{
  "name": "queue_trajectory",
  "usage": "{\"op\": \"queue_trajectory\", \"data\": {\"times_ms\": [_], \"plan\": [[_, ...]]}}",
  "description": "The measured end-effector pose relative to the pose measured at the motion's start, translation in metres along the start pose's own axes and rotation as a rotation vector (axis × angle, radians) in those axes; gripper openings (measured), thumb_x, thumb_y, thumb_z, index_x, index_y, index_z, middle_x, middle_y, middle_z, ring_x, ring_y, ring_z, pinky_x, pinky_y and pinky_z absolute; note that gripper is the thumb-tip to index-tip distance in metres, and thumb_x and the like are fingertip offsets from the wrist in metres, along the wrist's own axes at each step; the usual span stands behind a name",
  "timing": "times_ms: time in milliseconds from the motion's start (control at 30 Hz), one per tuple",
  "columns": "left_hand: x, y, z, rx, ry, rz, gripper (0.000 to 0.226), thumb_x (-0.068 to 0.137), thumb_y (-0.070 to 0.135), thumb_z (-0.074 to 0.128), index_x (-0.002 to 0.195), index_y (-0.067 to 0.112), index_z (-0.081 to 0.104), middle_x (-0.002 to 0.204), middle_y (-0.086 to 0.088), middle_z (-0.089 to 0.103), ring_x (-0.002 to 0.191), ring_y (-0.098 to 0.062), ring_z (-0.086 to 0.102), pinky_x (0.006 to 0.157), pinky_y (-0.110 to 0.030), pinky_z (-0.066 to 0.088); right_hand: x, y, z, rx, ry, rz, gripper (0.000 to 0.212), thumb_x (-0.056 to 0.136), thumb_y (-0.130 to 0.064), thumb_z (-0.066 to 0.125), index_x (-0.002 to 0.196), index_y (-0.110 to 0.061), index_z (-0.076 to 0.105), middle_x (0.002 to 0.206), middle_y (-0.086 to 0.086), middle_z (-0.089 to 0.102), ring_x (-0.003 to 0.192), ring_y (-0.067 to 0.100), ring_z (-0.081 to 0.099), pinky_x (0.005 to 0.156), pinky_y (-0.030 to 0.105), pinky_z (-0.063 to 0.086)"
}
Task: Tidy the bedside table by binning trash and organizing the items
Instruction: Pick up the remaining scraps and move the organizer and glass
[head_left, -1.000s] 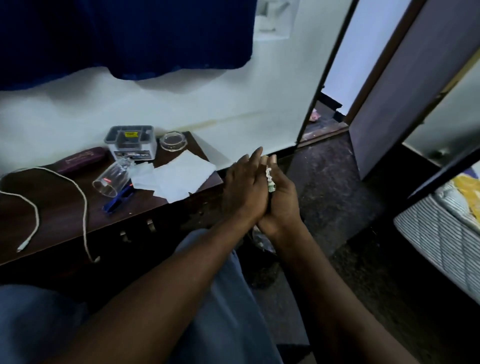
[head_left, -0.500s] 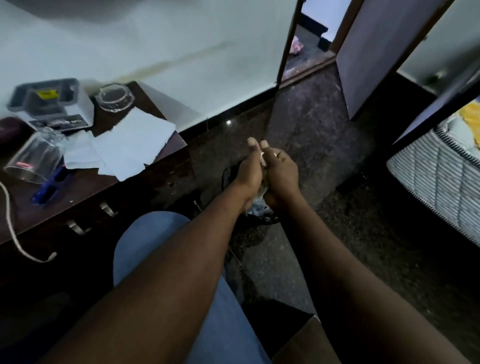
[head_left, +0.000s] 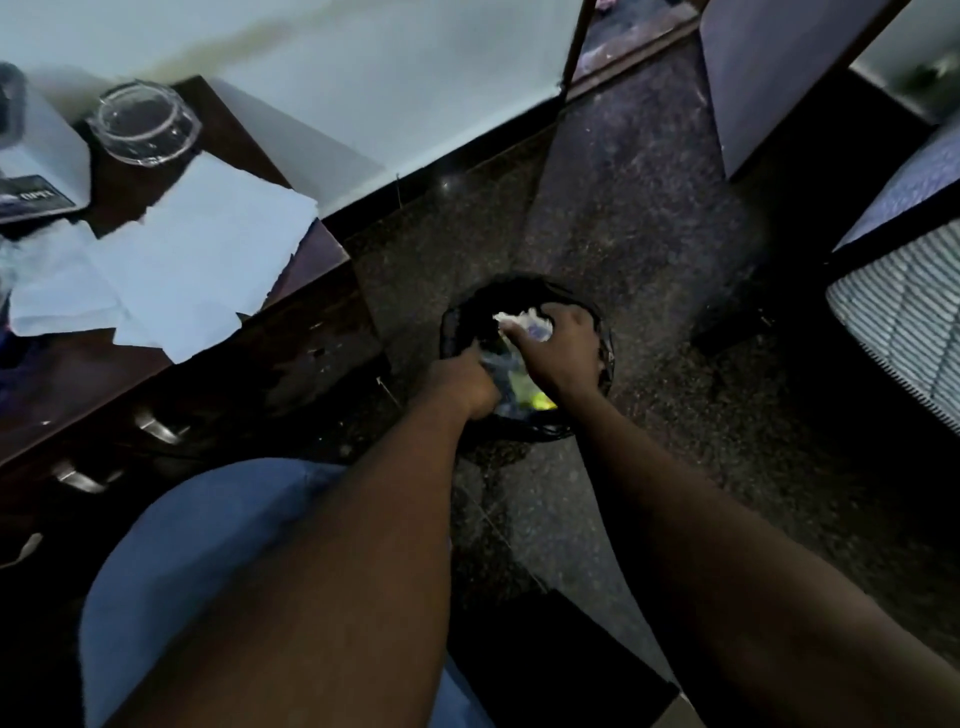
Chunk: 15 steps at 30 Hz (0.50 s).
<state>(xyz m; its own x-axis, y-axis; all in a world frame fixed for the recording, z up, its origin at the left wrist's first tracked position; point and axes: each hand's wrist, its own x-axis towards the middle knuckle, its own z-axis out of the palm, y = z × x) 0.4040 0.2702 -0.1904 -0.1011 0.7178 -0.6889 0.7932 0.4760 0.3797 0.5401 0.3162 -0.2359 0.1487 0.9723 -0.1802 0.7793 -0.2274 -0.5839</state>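
Observation:
A black bin (head_left: 607, 364) stands on the dark floor beside the bedside table (head_left: 317, 260). Both my hands reach into its mouth. My right hand (head_left: 563, 348) curls its fingers over a crumpled white piece of trash (head_left: 519, 321) just above the bin's contents. At the bin's left side my left hand (head_left: 462, 382) dips in, its fingers pointing down and hidden, so its grip is unclear. Inside the bin lie grey and yellow-green scraps (head_left: 535, 400).
On the table lie white paper sheets (head_left: 208, 244), a round glass dish (head_left: 143, 124) and a white box (head_left: 41, 156). Drawer handles (head_left: 156, 427) face me. My knee in blue jeans (head_left: 208, 561) is below. A striped mattress (head_left: 904, 322) is right, a door (head_left: 779, 78) behind.
My pressed-together hands moved down and away from the table into the bin on the floor, and they parted. The view tilted downward with them.

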Motion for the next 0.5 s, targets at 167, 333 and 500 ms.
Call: {"op": "queue_trajectory", "data": {"times_ms": [167, 333, 500], "plan": [[0.02, 0.005, 0.013, 0.142, -0.138, 0.044, 0.053, 0.099, 0.035, 0.055, 0.144, 0.008, 0.054, 0.147, -0.019, 0.054, 0.13, -0.035, 0.056, 0.103, -0.036, 0.046, -0.011, 0.022, 0.013, -0.063, 0.039, 0.035, 0.047, 0.092, -0.048, 0.068, 0.121, -0.012, 0.07, 0.128, 0.019, 0.064, 0.119, 0.041, 0.059, 0.095, 0.045, 0.049], [0.026, 0.009, 0.014, 0.114, -0.179, 0.07, 0.041, 0.103, 0.027, 0.052, 0.136, 0.005, 0.061, 0.145, -0.021, 0.056, 0.128, -0.034, 0.057, 0.102, -0.036, 0.046, -0.04, 0.035, 0.016, -0.234, -0.031, 0.125, 0.044, 0.092, -0.043, 0.063, 0.124, -0.013, 0.063, 0.117, 0.017, 0.067, 0.106, 0.04, 0.065, 0.078, 0.041, 0.05], [0.021, 0.012, 0.014, 0.091, -0.215, 0.08, 0.04, 0.106, 0.027, 0.049, 0.137, 0.004, 0.058, 0.144, -0.021, 0.056, 0.128, -0.036, 0.057, 0.106, -0.039, 0.046, -0.055, 0.049, 0.027, -0.241, -0.132, 0.208, 0.051, 0.088, -0.045, 0.063, 0.127, -0.014, 0.054, 0.108, 0.018, 0.07, 0.098, 0.04, 0.068, 0.068, 0.036, 0.042]]}}
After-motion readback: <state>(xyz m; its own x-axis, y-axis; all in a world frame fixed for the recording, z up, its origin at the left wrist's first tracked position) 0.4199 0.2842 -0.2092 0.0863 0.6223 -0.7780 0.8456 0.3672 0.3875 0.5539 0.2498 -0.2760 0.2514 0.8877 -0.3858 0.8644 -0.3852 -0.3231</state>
